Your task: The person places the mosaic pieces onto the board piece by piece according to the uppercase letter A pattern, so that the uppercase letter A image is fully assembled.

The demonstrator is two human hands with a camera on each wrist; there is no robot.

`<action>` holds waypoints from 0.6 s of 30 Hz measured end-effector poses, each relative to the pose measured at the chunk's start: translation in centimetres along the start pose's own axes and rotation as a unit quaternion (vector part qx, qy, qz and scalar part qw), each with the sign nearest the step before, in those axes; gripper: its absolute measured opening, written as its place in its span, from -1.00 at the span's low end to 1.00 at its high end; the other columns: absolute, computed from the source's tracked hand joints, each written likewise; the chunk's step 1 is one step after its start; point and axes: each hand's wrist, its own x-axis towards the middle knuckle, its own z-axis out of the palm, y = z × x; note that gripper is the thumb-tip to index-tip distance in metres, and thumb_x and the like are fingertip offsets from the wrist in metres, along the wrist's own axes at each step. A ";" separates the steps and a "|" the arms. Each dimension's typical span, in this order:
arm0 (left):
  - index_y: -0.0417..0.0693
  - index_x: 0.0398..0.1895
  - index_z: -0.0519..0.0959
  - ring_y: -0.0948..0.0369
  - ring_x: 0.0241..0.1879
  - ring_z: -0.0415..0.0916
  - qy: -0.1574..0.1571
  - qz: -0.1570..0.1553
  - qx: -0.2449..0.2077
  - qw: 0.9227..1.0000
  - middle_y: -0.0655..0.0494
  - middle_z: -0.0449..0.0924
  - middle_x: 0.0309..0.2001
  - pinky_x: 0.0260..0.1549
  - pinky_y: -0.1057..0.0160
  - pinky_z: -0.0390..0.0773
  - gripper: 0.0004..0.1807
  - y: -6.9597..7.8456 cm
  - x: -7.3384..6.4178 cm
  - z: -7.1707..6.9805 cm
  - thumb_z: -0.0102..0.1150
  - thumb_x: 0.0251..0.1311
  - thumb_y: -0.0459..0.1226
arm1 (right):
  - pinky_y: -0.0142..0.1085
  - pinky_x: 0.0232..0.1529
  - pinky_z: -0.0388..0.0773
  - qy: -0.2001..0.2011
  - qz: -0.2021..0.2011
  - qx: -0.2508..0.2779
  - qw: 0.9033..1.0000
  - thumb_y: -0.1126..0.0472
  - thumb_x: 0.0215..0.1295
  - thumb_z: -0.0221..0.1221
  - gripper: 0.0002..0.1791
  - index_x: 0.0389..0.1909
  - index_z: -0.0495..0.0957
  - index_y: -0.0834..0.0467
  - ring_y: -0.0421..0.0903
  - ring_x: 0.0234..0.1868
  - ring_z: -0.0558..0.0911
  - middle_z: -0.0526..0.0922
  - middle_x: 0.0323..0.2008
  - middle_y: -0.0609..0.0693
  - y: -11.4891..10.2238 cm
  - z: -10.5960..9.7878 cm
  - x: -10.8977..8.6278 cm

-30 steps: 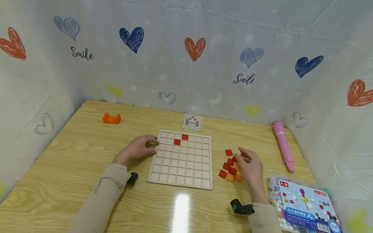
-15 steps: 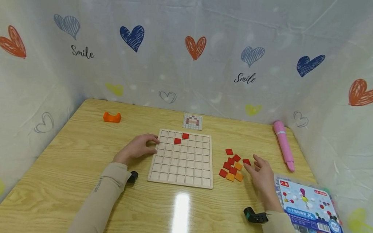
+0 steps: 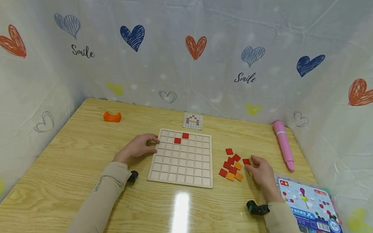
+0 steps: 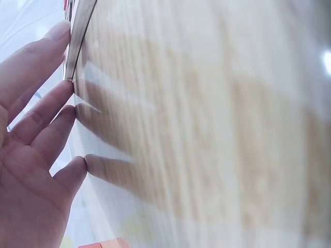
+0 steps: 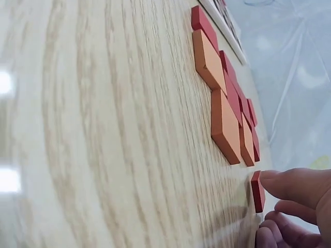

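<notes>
- Orange notched holder [image 3: 112,117]: on the wooden table [image 3: 70,166], at about 10 o'clock from the middle of the wooden grid board [image 3: 183,167], well apart from it.
- Left hand [image 3: 138,147]: at 9 o'clock, fingers relaxed and slightly spread, gripping nothing; the fingertips touch the board's left edge. A beige sleeve [image 3: 99,193] runs down from it towards 7 o'clock.
- The board itself lies flat, marked in seven rows of seven squares. One red tile [image 3: 177,140] fills the third square of the second row, between 11 and 12 o'clock; another red tile [image 3: 185,135] fills the fourth square of the top row, at 12 o'clock.
- Small pattern card [image 3: 192,121]: just beyond the board at 12 o'clock, printed with a grid and reddish squares.
- Loose cluster of tiles [image 3: 233,170]: near the board at 3 o'clock, six red and three orange, several overlapping; one red piece sits a little apart at the cluster's 11 o'clock.
- Lone red tile [image 3: 246,161]: on the cluster's 2 o'clock side, at table level, pinched at the fingertips of the right hand [image 3: 261,173], whose other fingers are curled.
- Thick pink tube [image 3: 284,146], white-banded: between 2 and 3 o'clock, lying on the table.
- Clear plastic molecular-model case [image 3: 317,209]: between 3 and 4 o'clock, partly behind the right forearm.
</notes>
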 end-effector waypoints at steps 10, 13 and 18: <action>-0.19 0.08 0.59 -0.13 0.42 0.11 0.002 0.002 0.004 1.000 -0.15 0.33 0.36 0.41 -0.11 0.06 -0.63 -0.1 0.1 0.1 0.31 0.20 -0.33 | 0.18 0.18 0.37 0.007 -0.031 -0.040 0.999 0.24 0.37 0.17 -0.49 0.27 0.40 0.41 0.34 0.16 0.41 0.37 0.16 0.46 -0.5 0.0 0.2; -0.18 0.08 0.59 -0.13 0.42 0.12 0.003 0.003 0.005 1.000 -0.16 0.34 0.36 0.41 -0.10 0.06 -0.63 -0.2 0.2 0.1 0.32 0.19 -0.33 | 0.19 0.19 0.35 0.010 -0.043 -0.046 0.998 0.26 0.37 0.17 -0.52 0.24 0.43 0.41 0.34 0.16 0.40 0.39 0.15 0.46 -0.5 0.0 0.3; -0.18 0.07 0.60 -0.14 0.41 0.12 0.005 0.009 0.013 1.000 -0.17 0.35 0.35 0.40 -0.12 0.09 -0.64 -0.4 0.2 0.1 0.32 0.19 -0.32 | 0.19 0.18 0.35 0.016 -0.051 -0.056 0.997 0.28 0.35 0.17 -0.53 0.22 0.44 0.42 0.35 0.16 0.39 0.41 0.12 0.46 -0.4 0.1 0.3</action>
